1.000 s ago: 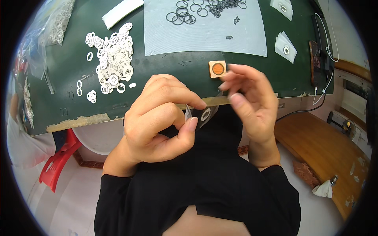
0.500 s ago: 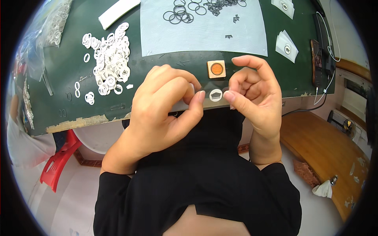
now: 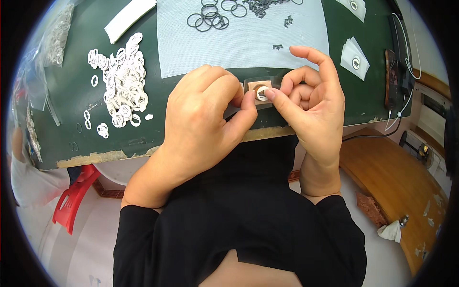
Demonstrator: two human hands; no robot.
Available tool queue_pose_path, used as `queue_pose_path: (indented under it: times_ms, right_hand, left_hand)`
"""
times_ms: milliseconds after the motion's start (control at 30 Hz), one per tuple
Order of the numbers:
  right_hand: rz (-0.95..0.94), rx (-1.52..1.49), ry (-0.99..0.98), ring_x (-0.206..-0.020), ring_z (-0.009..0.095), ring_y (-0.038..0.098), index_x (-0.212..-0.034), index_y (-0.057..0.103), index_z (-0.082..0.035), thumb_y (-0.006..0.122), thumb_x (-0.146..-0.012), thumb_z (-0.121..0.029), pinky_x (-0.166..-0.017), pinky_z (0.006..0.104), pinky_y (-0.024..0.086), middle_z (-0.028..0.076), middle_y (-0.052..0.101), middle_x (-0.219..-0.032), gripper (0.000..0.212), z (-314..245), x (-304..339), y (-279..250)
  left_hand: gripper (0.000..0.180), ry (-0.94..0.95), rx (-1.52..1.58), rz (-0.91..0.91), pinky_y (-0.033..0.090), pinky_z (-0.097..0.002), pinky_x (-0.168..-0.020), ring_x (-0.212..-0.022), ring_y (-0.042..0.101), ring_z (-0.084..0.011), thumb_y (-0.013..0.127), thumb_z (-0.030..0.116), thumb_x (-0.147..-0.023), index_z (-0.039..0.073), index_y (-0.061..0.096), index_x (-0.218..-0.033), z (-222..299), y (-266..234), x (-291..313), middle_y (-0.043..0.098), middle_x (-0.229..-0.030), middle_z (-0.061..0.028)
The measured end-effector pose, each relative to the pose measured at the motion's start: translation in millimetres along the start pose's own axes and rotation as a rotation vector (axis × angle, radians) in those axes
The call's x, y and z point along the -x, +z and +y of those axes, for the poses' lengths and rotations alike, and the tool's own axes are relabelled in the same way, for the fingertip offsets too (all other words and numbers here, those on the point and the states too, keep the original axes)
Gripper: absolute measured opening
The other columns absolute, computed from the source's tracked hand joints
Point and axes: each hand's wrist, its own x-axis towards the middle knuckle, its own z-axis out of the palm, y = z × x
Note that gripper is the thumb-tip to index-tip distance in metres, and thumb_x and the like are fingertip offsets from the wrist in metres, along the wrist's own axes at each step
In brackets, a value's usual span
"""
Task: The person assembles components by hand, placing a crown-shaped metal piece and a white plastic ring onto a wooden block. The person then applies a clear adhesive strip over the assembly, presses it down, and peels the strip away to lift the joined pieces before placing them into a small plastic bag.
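The dark green surface spreads wide before me, carrying a pale grey rectangular sheet with thin black rings at its far end. My left grip is closed, thumb and fingers pinching the left side of a small clear plastic film. My right grip is pinched on the film's right side, one finger raised away from it. Off to my left lies a heap of flat white oval pieces; to my right, a fan of whitish clear cards. The film hangs between my fingertips, over a square light-wood block; I cannot tell whether they touch. On the film sits a white disc with a dark mark, right beside my right thumb.
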Motion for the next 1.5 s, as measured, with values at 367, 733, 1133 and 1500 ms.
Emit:
queue_pose_path:
  times_ms: [367,733,1133,1500]
  right_hand:
    - [0.014,0.027,0.03,-0.055,-0.003,0.049,-0.135,0.049,-0.003,0.078,-0.081,0.006,-0.05,0.0133,0.033,0.0,0.061,-0.079,0.061,0.1,-1.3,4.5]
    - [0.016,0.04,0.037,-0.06,-0.003,0.047,-0.139,0.046,0.005,0.074,-0.081,0.011,-0.055,0.0111,0.033,0.005,0.061,-0.085,0.064,-3.7,0.3,5.5]
    - [0.035,0.05,0.007,-0.06,-0.003,0.048,-0.139,0.046,0.005,0.074,-0.08,0.012,-0.055,0.0114,0.035,0.004,0.062,-0.084,0.066,-1.7,1.2,6.1]
    - [0.041,0.072,-0.002,-0.06,-0.003,0.049,-0.14,0.045,0.005,0.074,-0.08,0.012,-0.055,0.0112,0.036,0.004,0.061,-0.084,0.067,-2.0,1.4,7.0]
  left_hand:
    - [0.024,0.041,0.007,-0.008,0.044,-0.0311,-0.056,-0.064,0.058,-0.0215,0.077,-0.009,-0.068,0.003,0.057,-0.073,-5.1,-2.3,-2.8,0.06,-0.073,-0.0075]
    - [0.025,0.06,0.025,0.005,0.043,-0.0316,-0.055,-0.063,0.056,-0.022,0.078,-0.01,-0.067,0.003,0.057,-0.072,-6.5,-0.3,-2.9,0.06,-0.073,-0.0076]
    - [0.025,0.063,0.018,0.013,0.043,-0.0315,-0.055,-0.062,0.055,-0.0219,0.077,-0.01,-0.067,0.003,0.056,-0.072,-6.4,1.6,-3.9,0.059,-0.072,-0.0073]
    - [0.025,0.054,0.022,0.021,0.043,-0.0317,-0.054,-0.061,0.055,-0.0219,0.077,-0.01,-0.067,0.003,0.056,-0.071,-4.8,2.1,-4.6,0.059,-0.072,-0.007]
